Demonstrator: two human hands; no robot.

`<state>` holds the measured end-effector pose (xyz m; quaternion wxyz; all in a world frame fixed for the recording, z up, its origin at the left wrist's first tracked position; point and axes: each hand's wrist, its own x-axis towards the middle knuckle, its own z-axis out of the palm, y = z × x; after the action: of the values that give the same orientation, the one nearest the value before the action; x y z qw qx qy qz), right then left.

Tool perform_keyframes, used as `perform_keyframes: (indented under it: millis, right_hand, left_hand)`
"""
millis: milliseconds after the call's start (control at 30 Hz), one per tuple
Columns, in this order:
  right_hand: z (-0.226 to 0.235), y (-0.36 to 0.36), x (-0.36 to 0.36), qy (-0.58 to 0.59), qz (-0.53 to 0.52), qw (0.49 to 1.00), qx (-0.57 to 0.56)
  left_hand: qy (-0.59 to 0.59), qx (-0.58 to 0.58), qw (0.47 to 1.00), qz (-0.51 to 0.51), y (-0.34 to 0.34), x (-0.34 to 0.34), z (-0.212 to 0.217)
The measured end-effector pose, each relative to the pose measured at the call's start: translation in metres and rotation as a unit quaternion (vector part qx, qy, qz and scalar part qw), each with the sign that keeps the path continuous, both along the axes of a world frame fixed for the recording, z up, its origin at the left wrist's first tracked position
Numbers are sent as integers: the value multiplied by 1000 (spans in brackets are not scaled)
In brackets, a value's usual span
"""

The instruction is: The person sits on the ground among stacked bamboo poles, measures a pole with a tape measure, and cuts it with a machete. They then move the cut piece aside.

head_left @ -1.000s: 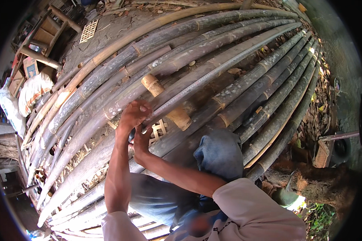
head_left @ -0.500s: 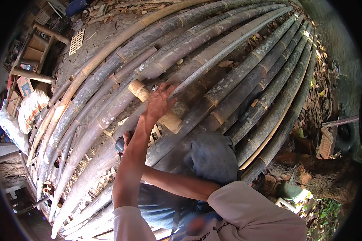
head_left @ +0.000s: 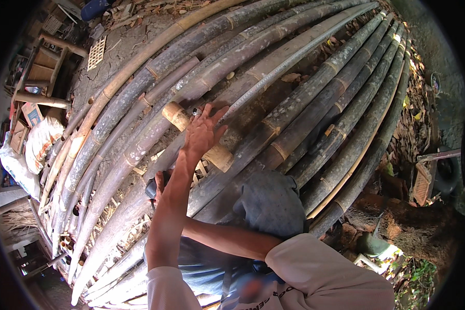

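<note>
My left hand (head_left: pixel 201 132) lies over a short thick bamboo piece (head_left: pixel 219 157) set across the longer poles. Its fingers are stretched and spread, touching or close to the near end of a long, thin grey metal-looking rod (head_left: pixel 279 76). A small shiny tip (head_left: pixel 195 111) shows at the other side of the hand. Crossing beneath my left forearm, my right hand (head_left: pixel 160 182) is mostly hidden. Its visible fingers are closed against a small black object (head_left: pixel 151 189), whose kind I cannot make out.
Long bamboo poles (head_left: pixel 315 111) fan out around me. A wooden stand (head_left: pixel 44 98) and white sacks (head_left: pixel 42 139) are at the left. Dry leaves (head_left: pixel 416 111) line the right side, near a rough brown log (head_left: pixel 408 227). My blue-grey clothed knee (head_left: pixel 271 201) rests among the poles.
The view has tilted slightly. My left hand stays over the short bamboo piece with its fingers a little more spread, and my right hand keeps its place by the black object.
</note>
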<state>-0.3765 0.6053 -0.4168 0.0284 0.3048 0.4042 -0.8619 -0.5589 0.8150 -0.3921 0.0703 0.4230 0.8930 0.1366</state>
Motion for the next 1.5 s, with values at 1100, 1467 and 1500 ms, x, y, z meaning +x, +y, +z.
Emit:
perform_keyframes:
  millis: [1100,1467,1500]
  right_hand:
    - [-74,258,-100,-90,-379,919,-62]
    - [6,506,-155,-84,-410,905,-80]
    - [22,512,-161,-72,-403,908,-91]
  left_hand:
    - [77,-37,995,57,-6,14,-15]
    - [78,-173,980,64,3,18,-23]
    - [86,-182,977,70,-6,15,-26]
